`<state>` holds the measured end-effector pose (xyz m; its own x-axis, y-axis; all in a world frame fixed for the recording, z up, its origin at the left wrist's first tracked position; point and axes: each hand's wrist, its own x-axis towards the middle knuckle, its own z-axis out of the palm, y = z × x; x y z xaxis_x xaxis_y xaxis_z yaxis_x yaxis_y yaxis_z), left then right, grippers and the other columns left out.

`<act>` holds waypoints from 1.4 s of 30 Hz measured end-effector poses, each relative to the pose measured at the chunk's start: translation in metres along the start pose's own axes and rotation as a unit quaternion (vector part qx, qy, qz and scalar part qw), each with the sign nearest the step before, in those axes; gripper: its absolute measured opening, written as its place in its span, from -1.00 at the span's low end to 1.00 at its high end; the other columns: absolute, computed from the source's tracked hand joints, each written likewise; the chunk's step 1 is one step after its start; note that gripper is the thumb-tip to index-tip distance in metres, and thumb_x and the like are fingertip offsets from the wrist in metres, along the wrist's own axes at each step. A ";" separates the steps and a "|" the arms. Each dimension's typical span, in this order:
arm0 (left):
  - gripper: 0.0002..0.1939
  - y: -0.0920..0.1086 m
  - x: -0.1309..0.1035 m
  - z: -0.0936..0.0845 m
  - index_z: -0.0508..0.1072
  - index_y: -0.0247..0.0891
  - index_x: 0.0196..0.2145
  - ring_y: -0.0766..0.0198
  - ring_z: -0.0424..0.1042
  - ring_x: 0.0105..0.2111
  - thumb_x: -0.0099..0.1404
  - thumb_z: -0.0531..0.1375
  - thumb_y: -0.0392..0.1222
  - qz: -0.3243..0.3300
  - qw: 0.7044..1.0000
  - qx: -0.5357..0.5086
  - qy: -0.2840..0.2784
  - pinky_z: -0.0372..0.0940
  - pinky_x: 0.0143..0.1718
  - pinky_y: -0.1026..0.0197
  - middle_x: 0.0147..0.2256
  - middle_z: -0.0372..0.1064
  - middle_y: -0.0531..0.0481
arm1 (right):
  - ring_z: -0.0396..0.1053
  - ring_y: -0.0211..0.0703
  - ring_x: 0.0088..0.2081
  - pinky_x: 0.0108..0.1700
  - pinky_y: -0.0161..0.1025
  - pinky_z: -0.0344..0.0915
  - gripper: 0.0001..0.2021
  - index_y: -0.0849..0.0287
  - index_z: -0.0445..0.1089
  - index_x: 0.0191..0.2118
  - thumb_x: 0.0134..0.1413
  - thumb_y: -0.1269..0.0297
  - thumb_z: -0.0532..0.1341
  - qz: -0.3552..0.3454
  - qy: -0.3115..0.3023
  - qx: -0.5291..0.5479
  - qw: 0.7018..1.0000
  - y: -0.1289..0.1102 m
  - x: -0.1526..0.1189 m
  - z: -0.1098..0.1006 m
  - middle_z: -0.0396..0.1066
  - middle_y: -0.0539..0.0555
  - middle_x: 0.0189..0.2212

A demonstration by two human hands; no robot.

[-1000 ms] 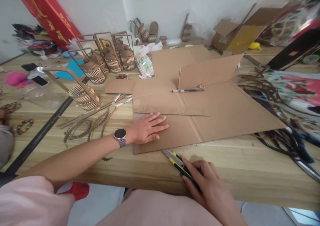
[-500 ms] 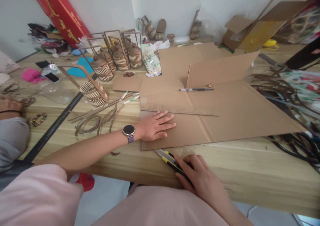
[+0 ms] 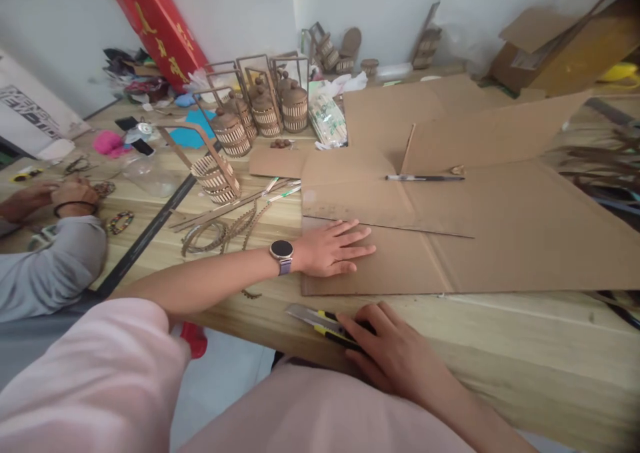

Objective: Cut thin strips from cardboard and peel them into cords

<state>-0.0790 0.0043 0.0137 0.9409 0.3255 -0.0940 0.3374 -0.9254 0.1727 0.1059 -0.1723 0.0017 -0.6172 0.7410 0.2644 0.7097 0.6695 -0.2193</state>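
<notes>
My left hand (image 3: 333,247), with a watch (image 3: 281,250) on the wrist, lies flat with fingers spread on a large unfolded cardboard sheet (image 3: 500,253). A straight dark cut line crosses the cardboard just beyond the fingers. Close to the table's front edge, my right hand (image 3: 387,349) is wrapped round a yellow and black utility knife (image 3: 330,326). Its blade is out and points left, a little in front of the cardboard's near edge. A pen (image 3: 424,178) rests farther back on the cardboard, beside an upright flap.
Small lidded bamboo baskets (image 3: 265,109) with tall handles stand at the back; a lidless basket (image 3: 215,176) is nearer. Coiled strips (image 3: 205,238) lie left of the cardboard. Another person's hands (image 3: 75,196) work at the far left. An open box (image 3: 530,56) stands back right.
The view has swung left, so more of the other person shows. The knife's blade has drawn back from the cardboard edge. My left hand still presses on the cardboard.
</notes>
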 end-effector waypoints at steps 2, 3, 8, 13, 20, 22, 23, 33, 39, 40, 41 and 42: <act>-0.40 -0.001 0.001 -0.004 0.08 -0.09 0.45 -0.08 -0.31 0.49 0.55 -0.02 0.09 -0.001 1.000 -0.012 -0.016 -0.27 0.46 -0.16 0.49 -0.22 -0.07 | 0.45 -0.12 -0.29 -0.33 -0.25 0.49 -0.61 0.15 0.46 0.08 0.09 0.35 0.28 -0.002 0.017 0.002 1.000 0.005 -0.009 -0.004 0.47 0.10 -0.28; -0.41 -0.003 0.002 -0.005 0.09 -0.09 0.44 -0.05 -0.31 0.49 0.55 -0.01 0.08 0.000 0.999 -0.022 -0.023 -0.27 0.46 -0.15 0.49 -0.21 -0.06 | 0.46 -0.13 -0.29 -0.33 -0.26 0.50 -0.62 0.15 0.45 0.08 0.12 0.35 0.26 0.001 0.026 0.006 1.000 0.009 -0.015 -0.007 0.47 0.10 -0.28; -0.49 -0.014 0.002 -0.015 0.25 -0.23 0.37 0.11 -0.22 0.49 0.59 -0.09 -0.03 -0.015 0.997 -0.068 0.023 -0.17 0.46 -0.02 0.47 -0.12 -0.12 | 0.51 -0.19 -0.26 -0.28 -0.31 0.52 -0.64 0.09 0.43 0.15 0.27 0.26 0.19 0.069 0.032 0.031 0.997 0.021 -0.044 -0.032 0.47 0.09 -0.23; -0.31 -0.002 -0.022 -0.028 0.23 -0.30 0.37 -0.19 -0.25 0.48 0.48 0.07 0.19 -0.064 0.998 0.001 0.012 -0.20 0.43 -0.23 0.48 -0.25 -0.30 | 0.54 -0.16 -0.20 -0.21 -0.28 0.54 -0.60 -0.01 0.41 0.22 0.31 0.15 0.16 0.132 0.023 0.029 0.991 0.023 -0.061 -0.037 0.50 0.08 -0.19; 0.13 0.030 -0.045 -0.035 0.10 -0.40 0.42 -0.36 -0.01 0.40 0.19 0.23 0.47 -0.112 0.986 0.059 -0.112 0.06 0.33 -0.12 0.42 -0.05 -0.49 | 0.55 -0.08 -0.19 -0.21 -0.21 0.57 -0.59 0.00 0.44 0.21 0.33 0.10 0.12 0.158 0.051 0.016 0.986 0.020 -0.066 -0.033 0.51 0.13 -0.21; 0.10 0.030 -0.041 -0.036 0.12 -0.42 0.41 -0.34 0.08 0.37 0.19 0.24 0.44 -0.104 0.984 0.079 -0.118 0.07 0.31 -0.08 0.39 0.00 -0.51 | 0.55 -0.09 -0.20 -0.21 -0.22 0.57 -0.58 0.01 0.44 0.22 0.34 0.09 0.12 0.159 0.046 0.009 0.986 0.019 -0.066 -0.034 0.52 0.13 -0.21; 0.08 0.029 -0.039 -0.037 0.14 -0.43 0.40 -0.33 0.12 0.35 0.20 0.24 0.43 -0.099 0.985 0.085 -0.117 0.08 0.30 -0.06 0.38 0.03 -0.51 | 0.55 -0.09 -0.20 -0.22 -0.23 0.56 -0.58 0.01 0.45 0.21 0.34 0.08 0.11 0.161 0.044 0.007 0.986 0.018 -0.067 -0.034 0.52 0.13 -0.21; 0.04 0.028 -0.035 -0.040 0.22 -0.47 0.34 -0.27 0.22 0.30 0.17 0.26 0.39 -0.083 0.986 0.104 -0.101 0.08 0.28 0.01 0.33 0.16 -0.50 | 0.55 -0.01 -0.13 -0.17 -0.17 0.57 -0.53 -0.06 0.37 0.29 0.33 0.06 0.13 0.188 0.020 0.026 0.982 0.022 -0.078 -0.032 0.52 0.15 -0.17; 0.03 0.027 -0.035 -0.037 0.24 -0.50 0.33 -0.26 0.24 0.28 0.16 0.26 0.36 -0.076 0.987 0.103 -0.092 0.05 0.30 0.00 0.31 0.18 -0.51 | 0.55 -0.03 -0.14 -0.18 -0.20 0.56 -0.54 -0.07 0.37 0.28 0.31 0.07 0.15 0.185 0.033 0.024 0.982 0.023 -0.080 -0.032 0.50 0.14 -0.17; 0.03 0.027 -0.035 -0.036 0.24 -0.49 0.33 -0.26 0.24 0.28 0.16 0.26 0.36 -0.075 0.988 0.103 -0.089 0.06 0.30 0.00 0.31 0.18 -0.50 | 0.55 -0.03 -0.13 -0.18 -0.20 0.55 -0.53 -0.08 0.36 0.29 0.32 0.08 0.15 0.188 0.028 0.024 0.981 0.022 -0.081 -0.032 0.50 0.13 -0.16; 0.03 0.027 -0.035 -0.036 0.24 -0.49 0.32 -0.26 0.25 0.27 0.15 0.26 0.36 -0.075 0.988 0.101 -0.086 0.07 0.29 0.00 0.31 0.18 -0.50 | 0.55 -0.02 -0.12 -0.18 -0.19 0.55 -0.52 -0.08 0.35 0.30 0.32 0.08 0.15 0.193 0.025 0.023 0.981 0.022 -0.081 -0.031 0.50 0.14 -0.15; 0.03 0.027 -0.035 -0.035 0.24 -0.50 0.32 -0.26 0.25 0.27 0.15 0.27 0.35 -0.076 0.989 0.097 -0.083 0.07 0.28 0.00 0.31 0.18 -0.50 | 0.54 -0.02 -0.12 -0.18 -0.19 0.55 -0.52 -0.09 0.34 0.31 0.32 0.08 0.15 0.198 0.023 0.023 0.980 0.022 -0.082 -0.031 0.50 0.14 -0.14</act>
<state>-0.1020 -0.0248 0.0563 0.8563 0.4417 -0.2676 0.4466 -0.8936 -0.0456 0.1829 -0.2197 0.0038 -0.2807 0.9404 0.1920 0.8737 0.3332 -0.3545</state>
